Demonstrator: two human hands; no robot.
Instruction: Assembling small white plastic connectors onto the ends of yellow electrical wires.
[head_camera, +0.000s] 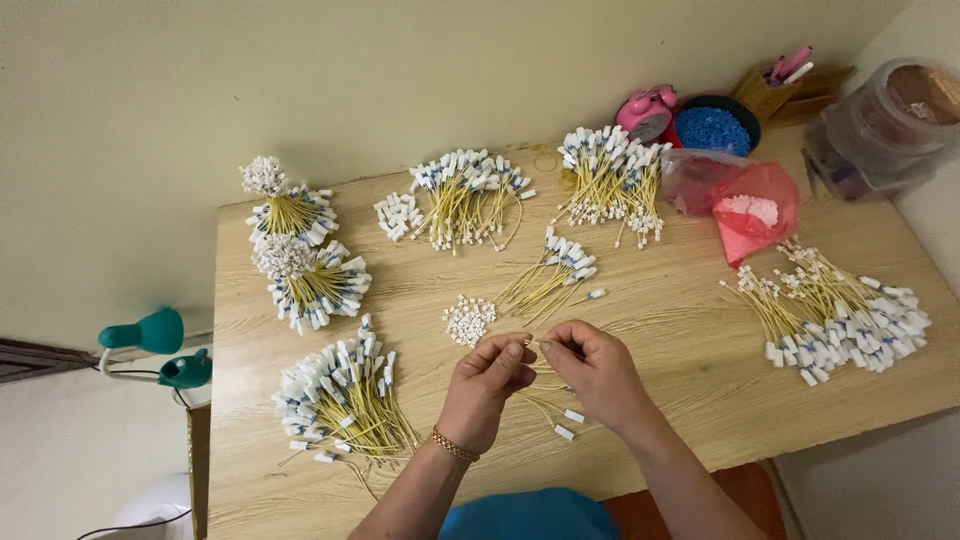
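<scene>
A light wooden table (700, 380) is seen from above, set against a pale wall, and most of its top is taken up by bundles of thin yellow wires with white and blue ends. The largest loose heap (845, 315) is spread at the right edge; a tied bundle (345, 395) lies at the near left, two fanned bundles (300, 255) are stacked at the far left, and further bundles (465, 200) are ranged along the back. A pink plastic bag (755, 210) and a bowl of blue beads (712, 128) are placed at the back right. The left hand (487, 385) and the right hand (592, 365) are held together above the near middle, both pinched shut on one yellow wire (545, 400), which hangs beneath them. A small pile of white connectors (468, 320) lies just beyond the hands.
</scene>
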